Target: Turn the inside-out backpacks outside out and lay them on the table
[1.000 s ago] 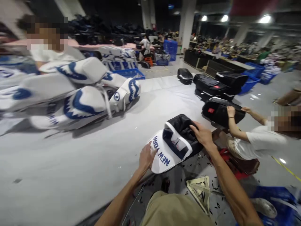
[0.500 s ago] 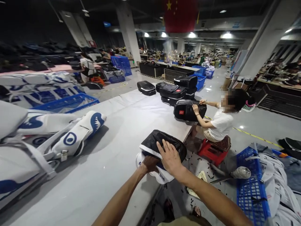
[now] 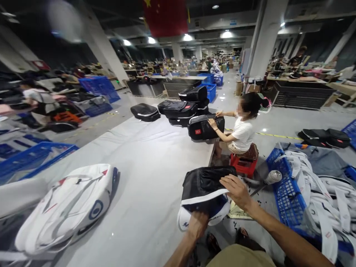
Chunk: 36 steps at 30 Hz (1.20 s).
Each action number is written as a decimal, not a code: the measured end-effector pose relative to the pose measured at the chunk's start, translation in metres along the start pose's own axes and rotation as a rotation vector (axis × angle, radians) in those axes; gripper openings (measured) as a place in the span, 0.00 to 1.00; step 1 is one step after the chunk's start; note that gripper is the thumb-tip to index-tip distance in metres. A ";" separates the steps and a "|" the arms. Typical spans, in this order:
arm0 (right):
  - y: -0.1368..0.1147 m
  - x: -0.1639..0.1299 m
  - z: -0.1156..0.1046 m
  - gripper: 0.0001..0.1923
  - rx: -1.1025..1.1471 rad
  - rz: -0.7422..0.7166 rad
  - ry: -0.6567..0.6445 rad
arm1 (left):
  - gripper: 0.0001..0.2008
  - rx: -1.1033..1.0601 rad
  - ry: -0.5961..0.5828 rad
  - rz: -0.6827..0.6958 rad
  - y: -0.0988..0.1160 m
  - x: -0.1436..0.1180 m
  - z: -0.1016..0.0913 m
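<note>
A bag [image 3: 204,183] with a black mesh-like outer face, a white-trimmed rim and white panels below lies at the table's right edge, close to me. My left hand [image 3: 198,223] reaches into its opening between the white panels; its fingers are hidden inside. At the bag's right end, my right hand [image 3: 236,190] grips the rim, fingers bent over the black fabric. To the left, a white bag [image 3: 69,202] with a blue eye design and straps lies on the white table [image 3: 139,207].
Across the table a seated co-worker [image 3: 241,129] handles a black bag [image 3: 204,128] with a red label. Several black bags [image 3: 180,111] are stacked beyond. A blue basket [image 3: 286,189] of white bags stands at right; another blue basket [image 3: 58,152] is at left.
My view has turned to the right. My right hand has shifted from the bag's top to its right end. The left hand remains in the opening, and the bag's mouth now gapes wider.
</note>
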State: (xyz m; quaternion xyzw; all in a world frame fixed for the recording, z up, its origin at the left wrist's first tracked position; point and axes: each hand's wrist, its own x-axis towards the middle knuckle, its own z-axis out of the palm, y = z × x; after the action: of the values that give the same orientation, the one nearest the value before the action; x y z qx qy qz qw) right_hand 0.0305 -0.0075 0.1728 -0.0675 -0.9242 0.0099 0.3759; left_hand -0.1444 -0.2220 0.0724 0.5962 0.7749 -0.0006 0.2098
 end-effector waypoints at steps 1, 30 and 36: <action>0.002 -0.010 -0.011 0.22 -0.007 0.035 0.012 | 0.21 0.012 -0.036 0.038 0.011 0.001 0.002; 0.155 -0.171 -0.181 0.18 -0.364 0.723 0.092 | 0.36 -0.344 0.438 0.724 0.267 0.260 -0.073; 0.246 -0.187 -0.162 0.32 0.036 0.988 0.007 | 0.28 -0.586 0.234 0.666 0.282 0.338 -0.076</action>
State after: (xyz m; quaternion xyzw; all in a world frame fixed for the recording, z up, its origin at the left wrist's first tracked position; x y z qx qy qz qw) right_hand 0.3043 0.2067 0.1426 -0.4911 -0.7801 0.2025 0.3305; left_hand 0.0234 0.1908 0.1021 0.7242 0.5272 0.3534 0.2695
